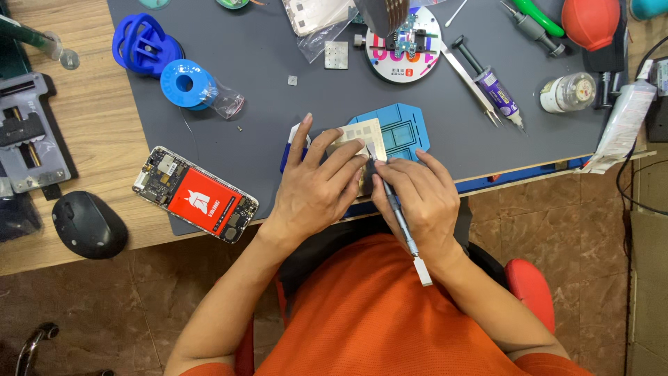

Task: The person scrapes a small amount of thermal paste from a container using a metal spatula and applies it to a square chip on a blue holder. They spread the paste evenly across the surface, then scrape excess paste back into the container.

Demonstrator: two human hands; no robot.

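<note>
**Entry: metal stencil plate under two hands, near table edge**

Item 1. Thin metal stencil plate (362,136), pale and perforated. It lies at the near edge of the grey mat (278,63), partly over a blue moulded fixture (400,132). Your left hand (316,188) pins it from the left, fingers spread flat across its surface, so that grip is wide and pressing, not pinching.

Item 2. Slim pen-shaped tool (400,219), grey shaft, pale end cap. Your right hand (424,202) holds it pencil-fashion, grip narrow and closed round the shaft. Its long axis runs from the cap near your wrist up and slightly left to the tip, which meets the plate's right edge. The plate lies just ahead and left of this grip; the right hand is the working one, and both touch or nearly touch the plate.

Item 3. Surroundings, outward:
- Opened phone (195,195) with red battery, left, straddling mat and wooden table (76,146).
- Blue solder spool (188,85), further left.
- Round holder (403,45) with small board, beyond.
- Syringe (497,90) and tweezers (470,80), right.
- Black mouse (89,224), far left.
</note>
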